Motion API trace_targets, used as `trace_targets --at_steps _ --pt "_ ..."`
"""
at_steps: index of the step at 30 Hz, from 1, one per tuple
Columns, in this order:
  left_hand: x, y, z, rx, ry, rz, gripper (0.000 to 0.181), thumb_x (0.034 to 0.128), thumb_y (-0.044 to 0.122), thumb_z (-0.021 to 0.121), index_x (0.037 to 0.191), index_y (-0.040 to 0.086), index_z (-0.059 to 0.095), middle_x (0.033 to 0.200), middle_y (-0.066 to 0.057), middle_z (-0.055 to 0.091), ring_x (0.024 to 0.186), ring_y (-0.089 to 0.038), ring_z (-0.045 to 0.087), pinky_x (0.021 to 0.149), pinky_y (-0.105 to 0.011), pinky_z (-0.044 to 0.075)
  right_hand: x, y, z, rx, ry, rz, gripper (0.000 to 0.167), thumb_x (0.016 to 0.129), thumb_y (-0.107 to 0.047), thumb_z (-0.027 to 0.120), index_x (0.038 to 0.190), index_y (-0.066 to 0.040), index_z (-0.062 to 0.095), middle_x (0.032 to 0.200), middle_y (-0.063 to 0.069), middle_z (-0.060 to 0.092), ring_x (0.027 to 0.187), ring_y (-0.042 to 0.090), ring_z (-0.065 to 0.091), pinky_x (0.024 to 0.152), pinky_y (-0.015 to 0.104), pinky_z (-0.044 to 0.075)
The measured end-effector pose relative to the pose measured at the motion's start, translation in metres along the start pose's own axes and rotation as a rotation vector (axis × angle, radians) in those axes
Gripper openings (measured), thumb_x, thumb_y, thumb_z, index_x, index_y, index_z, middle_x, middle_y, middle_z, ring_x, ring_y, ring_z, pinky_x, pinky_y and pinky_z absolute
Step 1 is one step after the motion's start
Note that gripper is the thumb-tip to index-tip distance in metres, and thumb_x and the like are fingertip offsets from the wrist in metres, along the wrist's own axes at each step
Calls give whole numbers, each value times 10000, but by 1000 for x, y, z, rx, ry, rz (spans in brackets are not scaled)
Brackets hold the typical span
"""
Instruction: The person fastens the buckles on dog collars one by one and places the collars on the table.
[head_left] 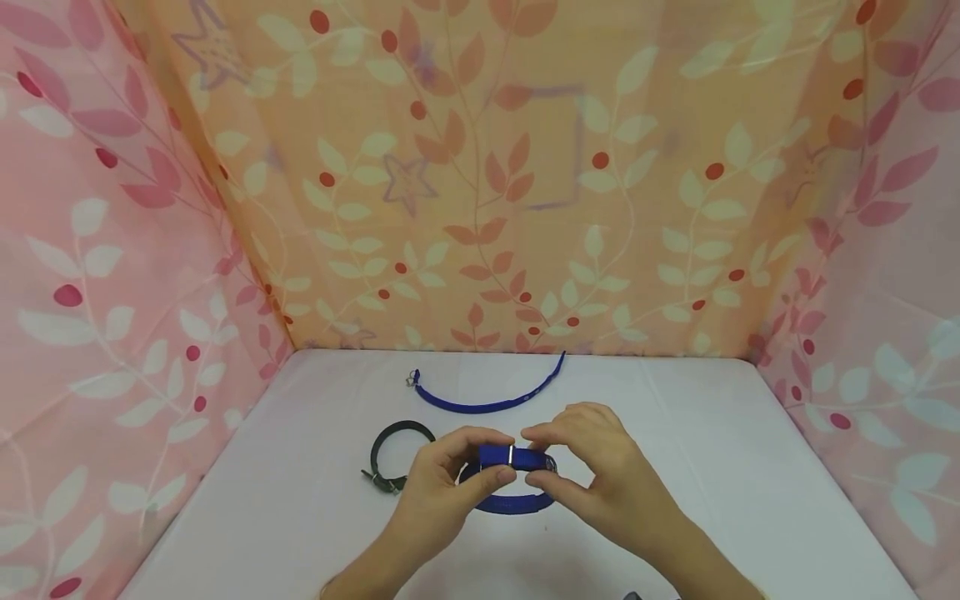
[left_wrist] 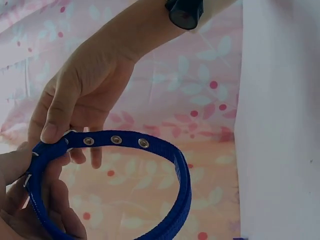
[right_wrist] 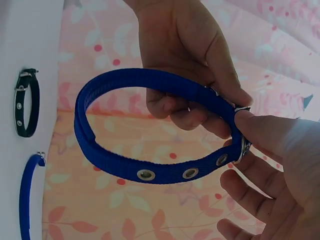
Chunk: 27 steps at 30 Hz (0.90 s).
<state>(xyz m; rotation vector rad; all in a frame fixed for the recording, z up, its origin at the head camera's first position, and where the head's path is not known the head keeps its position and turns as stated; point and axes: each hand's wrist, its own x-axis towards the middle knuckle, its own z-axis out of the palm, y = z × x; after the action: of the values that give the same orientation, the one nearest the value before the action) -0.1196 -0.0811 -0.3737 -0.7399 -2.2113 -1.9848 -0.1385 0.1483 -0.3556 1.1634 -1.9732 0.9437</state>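
Head view: leaf-print cloth walls frame a desk on three sides, with the back panel tinted orange and marked with faint purple stars and a square outline, the left panel and right panel pink, all scattered with pale sprays and red berries; below spreads the desk, its top white and its far edge running along the foot of the back panel; above it, a person's left hand and right hand face each other, each pinching a blue collar between thumb and fingers; the collar, a loop, is held up off the desk; beyond the hands, a second blue collar lies in a shallow arc, metal fittings at its left end, tip near the back panel; just left of the left hand, a dark collar lies looped; in the left wrist view, a dark device sits on the right wrist; in the right wrist view, metal eyelets dot the held collar, whose metal ring sits by the right thumb.
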Motion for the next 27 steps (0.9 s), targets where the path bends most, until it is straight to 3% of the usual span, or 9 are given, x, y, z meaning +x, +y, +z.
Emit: trace_targets --at_steps 3,6,11,15,20,24,27 --pt "0 0 -1 72 33 60 224 936 156 756 1155 197 734 978 -9 714 905 -186 634 845 -300 567 0 -1 0 1 6 11 326 942 -331 764 1222 -176 700 992 -142 705 991 110 600 1043 298 388" --pt "0 1 -3 140 64 80 211 930 188 764 1134 239 751 951 41 704 909 -190 614 845 -311 526 -1 -2 1 -6 11 21 330 947 -326 759 1234 -176 692 990 -140 710 1002 119 603 1044 286 393" --pt "1 3 -8 124 75 87 208 937 156 750 1141 192 745 950 22 712 929 -208 640 915 -352 509 -1 -2 0 -7 13 48 335 936 -321 772 1233 -189 689 991 -143 705 995 112 601 1031 272 405" --pt "2 7 -15 96 123 45 198 929 147 753 1126 167 735 961 0 719 958 -201 678 984 -320 524 -2 -2 0 -4 -2 92 370 879 -254 833 1218 -214 692 988 -149 698 998 110 598 1004 274 412" --pt "4 12 -20 -17 224 -31 188 928 115 754 1112 99 720 1033 -74 704 936 -184 695 877 -261 585 -3 -1 -2 5 -18 163 425 813 -168 876 1190 -250 698 992 -167 699 1017 100 597 974 278 420" --pt "4 11 -17 -69 190 -63 236 947 117 736 1171 76 675 1061 -109 667 947 -190 658 859 -256 569 -4 0 -2 55 -20 221 427 807 -106 874 1172 -249 704 1001 -163 706 1007 85 611 922 261 457" --pt "5 8 -13 -7 103 -77 308 934 172 764 1220 147 652 1117 -53 669 1022 -200 647 913 -282 548 -5 -1 -3 122 -24 283 400 844 -63 839 1185 -219 700 1018 -145 704 999 84 630 902 247 499"
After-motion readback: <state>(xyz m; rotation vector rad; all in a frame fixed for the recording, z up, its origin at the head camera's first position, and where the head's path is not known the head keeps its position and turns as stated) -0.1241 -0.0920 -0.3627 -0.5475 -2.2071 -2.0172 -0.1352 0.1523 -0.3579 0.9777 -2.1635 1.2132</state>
